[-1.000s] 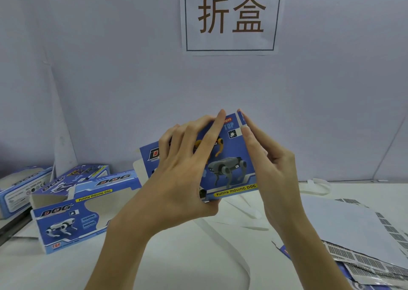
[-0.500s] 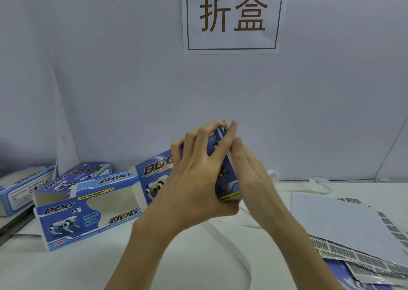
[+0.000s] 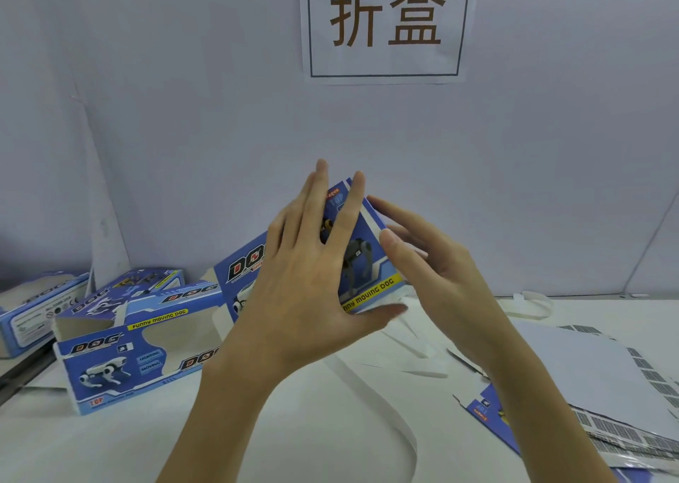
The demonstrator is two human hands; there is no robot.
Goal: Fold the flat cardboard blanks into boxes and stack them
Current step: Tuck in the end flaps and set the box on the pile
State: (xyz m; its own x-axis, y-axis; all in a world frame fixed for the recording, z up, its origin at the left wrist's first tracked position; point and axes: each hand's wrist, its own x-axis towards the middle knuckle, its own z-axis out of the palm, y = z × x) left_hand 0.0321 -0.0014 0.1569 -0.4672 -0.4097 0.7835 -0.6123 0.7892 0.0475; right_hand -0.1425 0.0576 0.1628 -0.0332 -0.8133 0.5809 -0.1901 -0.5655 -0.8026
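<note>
A blue cardboard box printed with a robot dog and "FUNNY MOVING DOG" is held up above the white table, tilted, between both hands. My left hand lies flat over its near end face with straight, spread fingers and the thumb under the lower edge. My right hand touches the box's right edge with nearly straight fingers. Much of the box is hidden behind my left hand. A pile of flat blanks lies at the right, mostly white side up.
Folded blue boxes stand at the left: one with a cut-out window, another behind it, a third at the far left edge. White paper strips lie on the table. A wall with a paper sign rises close behind.
The box has turned so its dog-printed end face shows again. My left fingers went from curled over the box to straight and spread. My right hand drew back to the right edge.
</note>
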